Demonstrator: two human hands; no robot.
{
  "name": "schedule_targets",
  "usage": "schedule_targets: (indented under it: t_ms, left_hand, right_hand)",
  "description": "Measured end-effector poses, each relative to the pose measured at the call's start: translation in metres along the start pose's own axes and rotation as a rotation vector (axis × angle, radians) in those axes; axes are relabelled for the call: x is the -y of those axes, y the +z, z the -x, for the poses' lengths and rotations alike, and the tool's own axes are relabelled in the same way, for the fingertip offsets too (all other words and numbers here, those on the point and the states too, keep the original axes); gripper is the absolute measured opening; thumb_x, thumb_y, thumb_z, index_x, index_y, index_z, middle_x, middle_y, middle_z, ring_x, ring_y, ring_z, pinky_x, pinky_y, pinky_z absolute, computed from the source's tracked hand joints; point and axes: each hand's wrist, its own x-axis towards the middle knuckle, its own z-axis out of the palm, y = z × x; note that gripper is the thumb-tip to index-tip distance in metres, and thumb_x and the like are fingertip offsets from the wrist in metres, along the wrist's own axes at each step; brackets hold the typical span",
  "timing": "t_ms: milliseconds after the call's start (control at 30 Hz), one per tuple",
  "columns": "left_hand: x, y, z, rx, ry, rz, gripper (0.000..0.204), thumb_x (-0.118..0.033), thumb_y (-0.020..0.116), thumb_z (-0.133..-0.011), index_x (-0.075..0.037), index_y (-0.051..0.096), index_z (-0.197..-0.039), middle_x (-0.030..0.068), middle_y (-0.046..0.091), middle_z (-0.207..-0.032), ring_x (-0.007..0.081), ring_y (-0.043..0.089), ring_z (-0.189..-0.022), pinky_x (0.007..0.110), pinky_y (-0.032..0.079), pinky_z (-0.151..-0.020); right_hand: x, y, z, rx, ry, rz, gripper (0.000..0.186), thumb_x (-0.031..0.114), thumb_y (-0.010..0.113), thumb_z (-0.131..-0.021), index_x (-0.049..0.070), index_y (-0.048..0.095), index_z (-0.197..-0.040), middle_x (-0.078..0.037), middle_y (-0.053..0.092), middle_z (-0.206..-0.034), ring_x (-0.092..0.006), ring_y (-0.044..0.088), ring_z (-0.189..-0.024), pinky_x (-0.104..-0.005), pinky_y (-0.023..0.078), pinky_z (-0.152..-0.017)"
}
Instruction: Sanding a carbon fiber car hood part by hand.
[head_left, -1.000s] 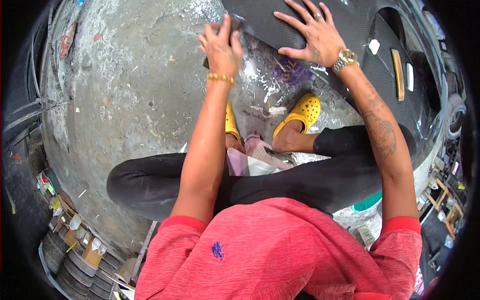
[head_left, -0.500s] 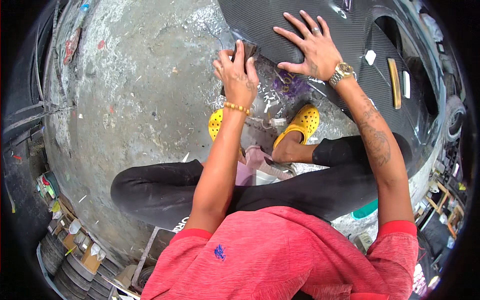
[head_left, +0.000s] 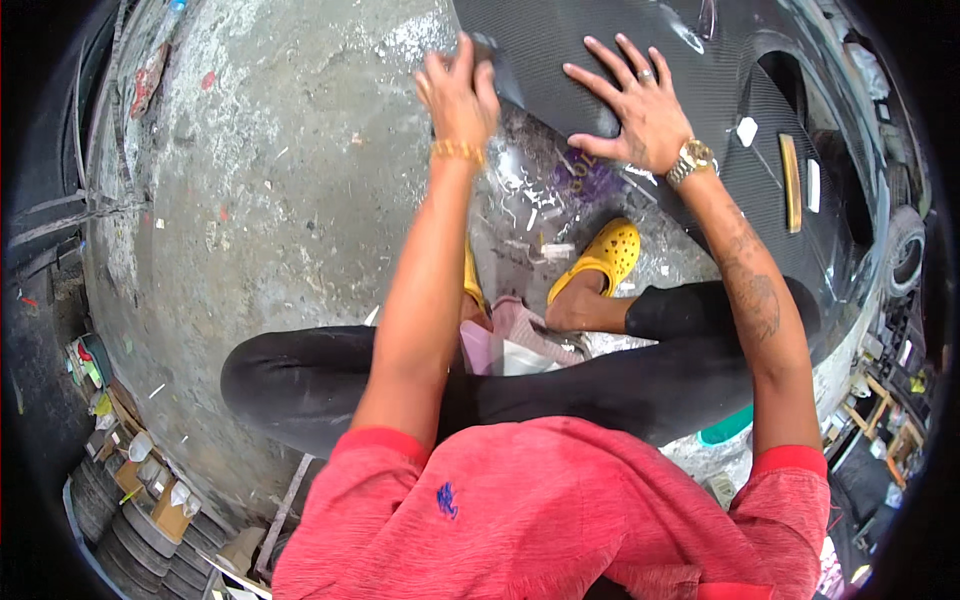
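The person's left hand is curled in a grip, index finger extended forward, outline blurred; left forearm lies behind the grip. Right hand rests right of the grip, palm down, fingers spread

Broad black weave-patterned panel, glossy in patches

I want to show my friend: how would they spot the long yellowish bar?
Find the big dark panel at the upper right. On it, right of the person's right hand, the bar lies between a white chunk and a white strip. It is the longest of the three and the only yellowish one.
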Motion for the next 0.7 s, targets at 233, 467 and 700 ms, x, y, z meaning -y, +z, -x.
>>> schedule_targets:
  t_ms: [233,467,700]
  left_hand:
    - [0.034,-0.004,-0.018,-0.136,-0.045,0.101,0.047,-0.025,0.073,-0.093,-0.008,0.066,-0.136,0.0219,0.058,-0.114,0.0403,0.054,-0.107,0.049,0.044,-0.099]
    - [-0.015,-0.007,0.035,0.062,-0.004,0.083,0.048,-0.018,0.075,-0.090,-0.009,0.068,-0.136,0.0222,0.056,-0.115,0.0375,0.051,-0.109,0.047,0.044,-0.099]
    - [0.081,0.000,-0.050,0.026,-0.437,0.414,0.042,-0.024,0.072,-0.097,-0.001,0.067,-0.132,0.0109,0.067,-0.117,0.0206,0.064,-0.107,0.035,0.051,-0.095]
  right_hand:
    - [-0.001,0.006,0.005,0.053,0.019,-0.014,0.086,0.074,0.065,-0.083,0.035,0.043,-0.156,-0.005,0.031,-0.168,-0.0369,0.024,-0.155,-0.0627,0.015,-0.124]
    - [-0.001,-0.001,0.008,0.064,0.042,-0.021,0.085,0.073,0.066,-0.082,0.035,0.044,-0.156,-0.005,0.031,-0.168,-0.0366,0.025,-0.155,-0.0627,0.015,-0.124]
    - [0.007,0.019,-0.014,-0.006,-0.016,-0.040,0.084,0.076,0.063,-0.083,0.035,0.045,-0.155,-0.006,0.034,-0.167,-0.0360,0.026,-0.155,-0.0626,0.015,-0.124]
